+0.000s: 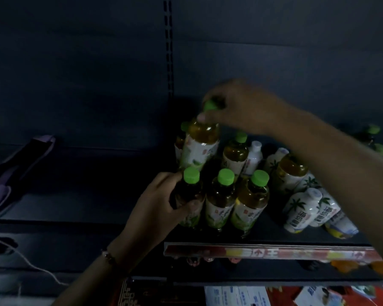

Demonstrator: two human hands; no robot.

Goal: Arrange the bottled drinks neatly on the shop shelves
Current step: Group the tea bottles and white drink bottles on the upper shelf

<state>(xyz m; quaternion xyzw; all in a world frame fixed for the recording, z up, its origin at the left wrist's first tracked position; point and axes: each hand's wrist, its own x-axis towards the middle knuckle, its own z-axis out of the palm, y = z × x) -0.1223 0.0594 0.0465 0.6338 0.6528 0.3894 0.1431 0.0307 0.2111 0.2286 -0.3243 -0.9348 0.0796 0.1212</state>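
Note:
Several green-capped tea bottles stand on a dark shelf (pixel 263 237). My left hand (pixel 161 208) grips the front-left tea bottle (pixel 189 191) around its shoulder. My right hand (pixel 237 107) holds the neck of another tea bottle (pixel 199 144), which is lifted and tilted above the back row. Two more tea bottles (pixel 221 195) (pixel 251 199) stand in the front row beside the one in my left hand. White coconut-drink bottles (pixel 301 208) lie and lean at the right of the shelf.
A red and yellow price strip (pixel 270 252) runs along the shelf's front edge. A slotted upright (pixel 168 45) divides the back panels. A purple-edged object with a cord (pixel 16 173) lies on the left shelf. Orange-capped bottles (pixel 345 266) sit below.

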